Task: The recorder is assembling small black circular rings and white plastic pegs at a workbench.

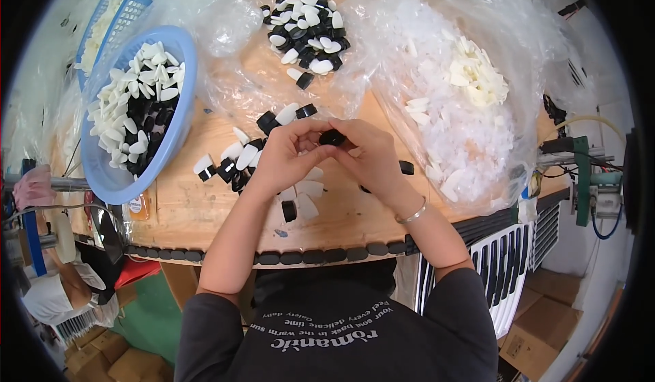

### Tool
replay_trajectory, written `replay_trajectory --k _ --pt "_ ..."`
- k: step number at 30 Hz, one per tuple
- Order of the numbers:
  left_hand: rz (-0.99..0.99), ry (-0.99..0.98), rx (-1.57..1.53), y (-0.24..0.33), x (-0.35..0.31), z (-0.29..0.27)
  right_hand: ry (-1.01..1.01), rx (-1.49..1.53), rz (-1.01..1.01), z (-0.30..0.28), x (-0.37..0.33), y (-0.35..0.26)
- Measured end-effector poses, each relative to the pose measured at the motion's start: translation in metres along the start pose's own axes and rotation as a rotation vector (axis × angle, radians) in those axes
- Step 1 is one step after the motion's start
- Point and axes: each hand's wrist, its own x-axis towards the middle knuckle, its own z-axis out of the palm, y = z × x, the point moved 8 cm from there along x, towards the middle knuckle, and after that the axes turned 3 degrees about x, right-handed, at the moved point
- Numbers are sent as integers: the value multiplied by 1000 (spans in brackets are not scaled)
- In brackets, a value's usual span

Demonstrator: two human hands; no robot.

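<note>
The left hand [290,151] and right hand [370,153] curl nearly closed, fingertips pinching one black piece [332,138] between them over the tabletop [344,225], probably steadying it from both sides; the mixed pile [308,31] at twelve o'clock and blue basin [189,75] at nine seem placed for easy reach.

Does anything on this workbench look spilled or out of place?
Nothing looks clearly spilled. One small oddity: a stray black piece lies beside the right hand, apart from the black and white pieces scattered around the left hand.
</note>
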Motion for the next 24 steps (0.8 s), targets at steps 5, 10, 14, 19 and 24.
replay_trajectory --k 5,10,14,19,24 --pt "79 8 254 -2 -1 -13 -143 -23 326 13 -8 17" --pt "154 306 240 10 1 -44 -504 -450 321 44 -32 7" --pt "80 263 334 15 -1 -41 -427 -420 91 56 -35 5" --pt "167 242 294 18 -6 -39 -297 -21 515 0 -6 17" --pt "317 182 408 37 -7 -17 110 9 81 -42 11 -15"
